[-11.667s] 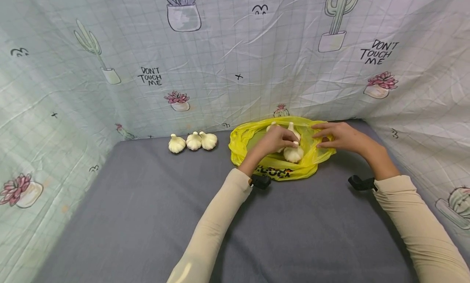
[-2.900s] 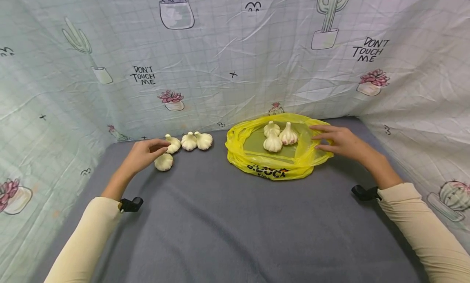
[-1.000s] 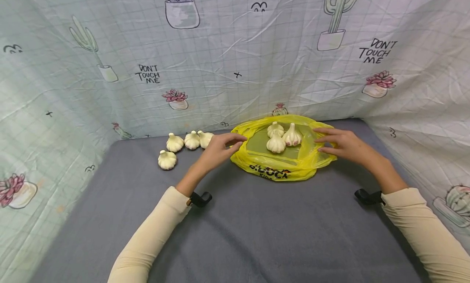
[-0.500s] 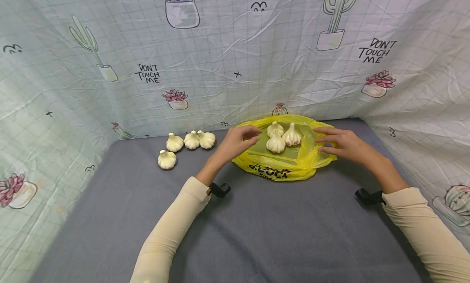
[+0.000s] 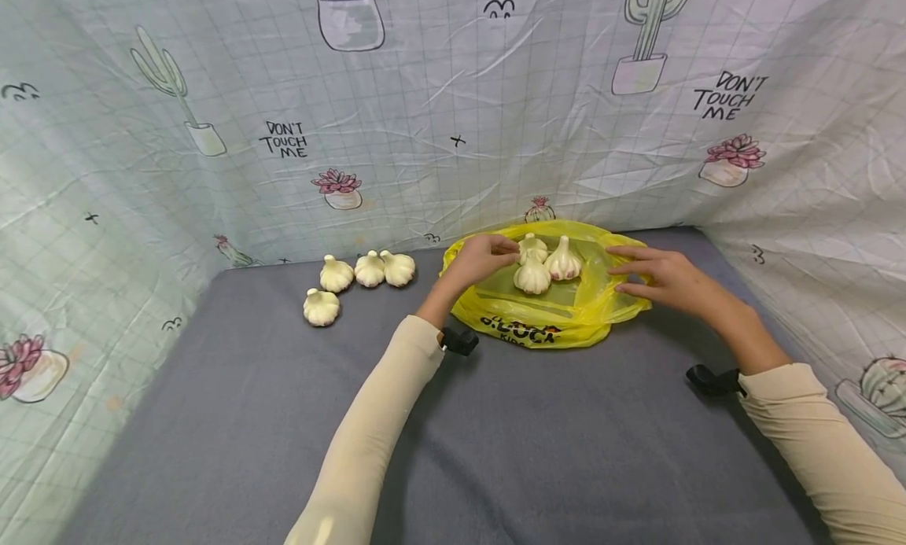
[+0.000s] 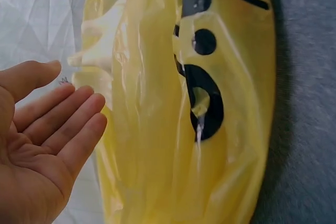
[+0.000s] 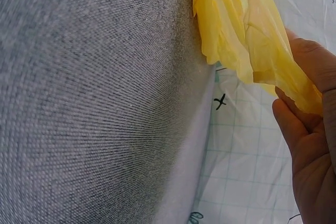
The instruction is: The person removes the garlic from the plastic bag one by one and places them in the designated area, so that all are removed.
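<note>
A yellow plastic bag (image 5: 594,313) with black lettering lies with its mouth spread at the back of the table. Inside it three garlic bulbs sit close together, one (image 5: 564,260) at the right, one (image 5: 532,278) in front. My left hand (image 5: 476,260) reaches over the bag's left rim, its fingertips right at the bulb (image 5: 532,246) farthest back; in the left wrist view the palm (image 6: 37,166) shows with nothing in it. At the other side my right hand (image 5: 661,276) holds the bag's edge, thumb and fingers on either side of the yellow film (image 7: 273,51).
Left of the bag, three garlic bulbs stand in a row near the back edge, the middle one (image 5: 370,270) against its neighbour. Another bulb (image 5: 322,307) sits in front of the row. Printed cloth (image 5: 425,120) hangs behind the grey table (image 5: 538,435).
Since the earliest frame, a garlic bulb has come from the bag to the table's left, in front of the row. My left hand has returned rightward over the bag; my right stays on its edge.
</note>
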A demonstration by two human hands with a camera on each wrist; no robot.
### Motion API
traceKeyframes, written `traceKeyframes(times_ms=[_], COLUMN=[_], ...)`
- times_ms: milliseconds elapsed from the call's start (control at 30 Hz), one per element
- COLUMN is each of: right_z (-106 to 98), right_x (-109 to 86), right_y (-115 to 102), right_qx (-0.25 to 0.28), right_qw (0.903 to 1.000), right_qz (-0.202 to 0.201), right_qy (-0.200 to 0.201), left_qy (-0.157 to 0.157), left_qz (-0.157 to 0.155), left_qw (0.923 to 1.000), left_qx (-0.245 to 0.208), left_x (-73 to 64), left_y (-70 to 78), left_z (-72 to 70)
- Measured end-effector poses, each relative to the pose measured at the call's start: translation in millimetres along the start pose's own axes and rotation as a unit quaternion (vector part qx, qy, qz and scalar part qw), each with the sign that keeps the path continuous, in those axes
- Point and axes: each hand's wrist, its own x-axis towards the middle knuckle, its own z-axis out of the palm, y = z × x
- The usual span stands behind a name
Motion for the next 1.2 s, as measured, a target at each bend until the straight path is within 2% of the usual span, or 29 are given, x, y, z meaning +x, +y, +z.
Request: traceKeyframes(times_ms=[267, 433, 700, 900, 1100, 1200], right_z=[1, 2, 2, 1, 3, 3], right_x=[-1.1, -0.9, -1.0, -0.9, -2.9, -3.5], right_y=[3, 5, 7, 5, 8, 8], right_qx=[0.001, 0.001, -0.004, -0.002, 0.002, 0.003], right_qw=[1.0, 1.0, 1.0, 0.9999, 0.9998, 0.9998], right_qz=[-0.002, -0.004, -0.001, 0.006, 0.009, 0.01], right_qy=[-0.004, -0.002, -0.008, -0.013, -0.017, -0.014], left_qy=[-0.005, 0.0, 0.018, -0.008, -0.04, -0.046], left_qz=[-0.038, -0.053, -0.039, -0.019, -0.015, -0.01], left_qw=[0.9989, 0.9983, 0.9982, 0.9997, 0.999, 0.9988], left_qx=[-0.028, -0.023, -0.041, -0.011, 0.014, 0.011], left_x=[12.4, 18.4, 25.1, 27.7, 26.8, 24.9], left_y=[3.5, 11.9, 18.9, 24.2, 25.4, 26.4], left_z=[6.9, 11.2, 18.4, 18.8, 18.6, 18.3])
